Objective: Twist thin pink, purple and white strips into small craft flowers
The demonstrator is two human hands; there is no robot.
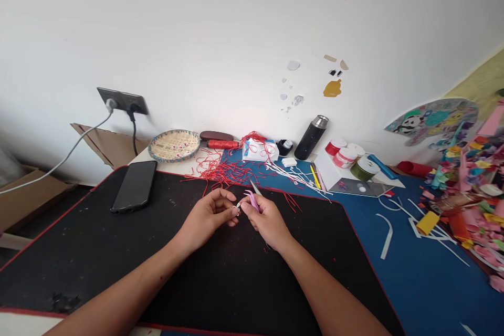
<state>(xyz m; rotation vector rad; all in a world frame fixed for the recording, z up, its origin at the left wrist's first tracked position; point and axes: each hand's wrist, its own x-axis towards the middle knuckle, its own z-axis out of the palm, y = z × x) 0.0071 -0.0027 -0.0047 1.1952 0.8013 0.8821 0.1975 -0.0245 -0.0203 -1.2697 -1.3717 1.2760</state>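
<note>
My left hand (214,215) is closed in a pinch on a short piece of white cord (238,207), mostly hidden by the thumb and fingers. Just beside it, my right hand (268,218) wraps round what looks like purple-handled scissors (252,198). A silver blade (255,188) points up and away from that hand. Both hands hover over the black desk mat (220,283), their fingertips nearly meeting. Beyond them lies a heap of cut red cords (226,170), and a bundle of white cords (293,174) spreads to its right.
A phone (134,187) rests at the mat's left. Along the wall stand a woven basket (174,159), a red thread spool (222,144), a white-and-blue box (252,156), a black flask (312,137) and ribbon rolls (364,169). Colourful paper pieces (472,210) pile up at right.
</note>
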